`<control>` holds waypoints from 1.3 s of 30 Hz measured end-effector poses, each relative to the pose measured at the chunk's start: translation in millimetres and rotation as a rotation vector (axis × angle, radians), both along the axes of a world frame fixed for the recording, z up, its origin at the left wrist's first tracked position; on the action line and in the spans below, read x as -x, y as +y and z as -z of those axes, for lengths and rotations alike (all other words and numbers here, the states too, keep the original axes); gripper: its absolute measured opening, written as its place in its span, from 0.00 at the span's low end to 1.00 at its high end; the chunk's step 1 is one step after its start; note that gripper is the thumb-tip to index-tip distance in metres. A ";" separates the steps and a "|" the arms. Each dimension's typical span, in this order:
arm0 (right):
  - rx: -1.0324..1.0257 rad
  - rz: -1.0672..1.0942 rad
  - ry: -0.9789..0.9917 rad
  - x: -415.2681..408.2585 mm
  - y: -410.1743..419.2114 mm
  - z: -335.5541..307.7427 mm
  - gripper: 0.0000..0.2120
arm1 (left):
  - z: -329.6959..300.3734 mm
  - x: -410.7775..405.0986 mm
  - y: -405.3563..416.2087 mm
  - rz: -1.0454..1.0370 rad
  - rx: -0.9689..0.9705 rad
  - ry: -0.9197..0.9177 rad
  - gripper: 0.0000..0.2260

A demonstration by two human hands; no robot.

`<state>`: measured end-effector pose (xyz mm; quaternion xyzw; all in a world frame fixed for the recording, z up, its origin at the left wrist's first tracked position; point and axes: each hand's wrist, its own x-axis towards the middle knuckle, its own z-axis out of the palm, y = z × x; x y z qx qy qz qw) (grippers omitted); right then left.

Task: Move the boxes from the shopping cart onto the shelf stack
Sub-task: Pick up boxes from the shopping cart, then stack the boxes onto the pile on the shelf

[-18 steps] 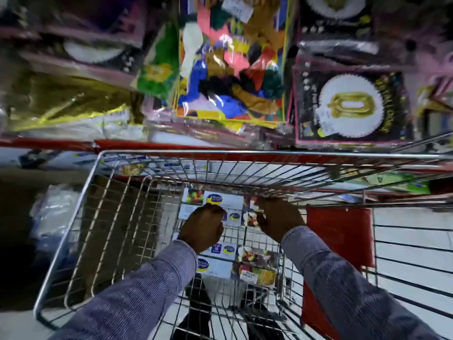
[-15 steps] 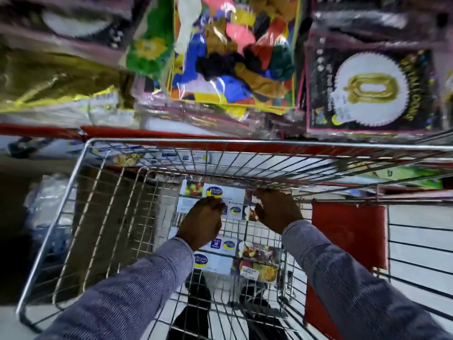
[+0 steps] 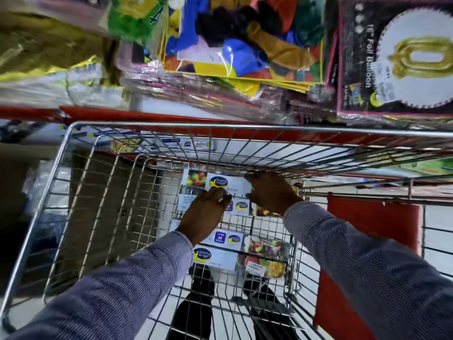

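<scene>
Both hands are down inside the shopping cart (image 3: 157, 126), working at the far end of the basket. The left hand (image 3: 204, 214) lies palm down with its fingers curled over the near edge of the top box (image 3: 215, 184), a white carton with a blue-and-yellow oval logo and a fruit picture at its left end. The right hand (image 3: 270, 193) is at three o'clock from the left one, fingers spread and hooked over the right end of that same box, so the two hands bracket it from either side. Whether the box is gripped firmly or only touched, I cannot tell from here. Both arms wear striped grey-blue sleeves (image 3: 117, 288).

Just under the hands, a second box (image 3: 239, 207) of the same kind shows between them. At six o'clock from the hands, nearer the person, lie more boxes (image 3: 242, 251) with the same logo and food pictures on their right ends, resting on the cart's wire floor. Through the wire below them I can see dark shoes (image 3: 201, 303) on a pale floor.

At three o'clock from the hands stands a red panel (image 3: 372, 224) at the cart's side. At twelve o'clock, beyond the cart's rim, a red-edged shelf (image 3: 147, 116) carries packets of coloured balloons (image 3: 242, 45), and at two o'clock a black foil balloon pack (image 3: 397, 60) with a gold zero.
</scene>
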<state>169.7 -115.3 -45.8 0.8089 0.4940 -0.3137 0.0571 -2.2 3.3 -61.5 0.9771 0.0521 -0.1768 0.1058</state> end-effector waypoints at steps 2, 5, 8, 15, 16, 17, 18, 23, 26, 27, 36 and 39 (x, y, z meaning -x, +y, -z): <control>0.014 -0.014 0.008 1.8 1.4 4.6 0.28 | -0.5 -0.9 1.3 -0.011 0.026 0.009 0.24; 0.016 -0.030 -0.002 3.1 4.4 11.1 0.30 | 1.7 -1.0 -0.5 -0.004 0.012 0.060 0.24; 0.019 -0.010 0.013 2.7 5.8 6.0 0.30 | -4.5 0.5 -5.5 -0.004 -0.008 0.103 0.26; -0.071 -0.002 -0.011 6.0 0.7 -63.7 0.31 | -80.6 18.8 2.5 0.026 0.058 0.044 0.32; -0.078 -0.012 -0.007 6.9 -0.1 -80.6 0.31 | -94.7 22.8 4.8 0.026 0.076 0.020 0.33; -0.100 -0.031 -0.011 7.0 -0.7 -102.8 0.32 | -115.3 25.0 6.6 0.027 0.084 0.015 0.32; -0.114 -0.052 -0.015 7.7 0.0 -122.9 0.32 | -134.0 27.3 8.3 0.020 0.099 -0.007 0.31; -0.204 -0.179 -0.131 12.4 3.4 -251.6 0.25 | -250.5 39.6 13.3 0.034 0.071 -0.168 0.29; -0.223 -0.197 -0.174 14.4 1.0 -339.6 0.27 | -315.1 45.2 15.0 0.058 0.039 -0.293 0.30; -0.237 -0.203 -0.207 13.9 -0.6 -367.7 0.28 | -339.2 46.1 15.8 0.070 0.007 -0.328 0.31; -0.397 -0.186 -0.406 4.7 -7.2 -560.1 0.21 | -503.2 19.1 29.4 0.054 -0.044 -0.611 0.30; -0.459 -0.137 -0.440 -11.5 -7.9 -588.0 0.22 | -538.7 2.1 33.8 0.054 -0.055 -0.680 0.32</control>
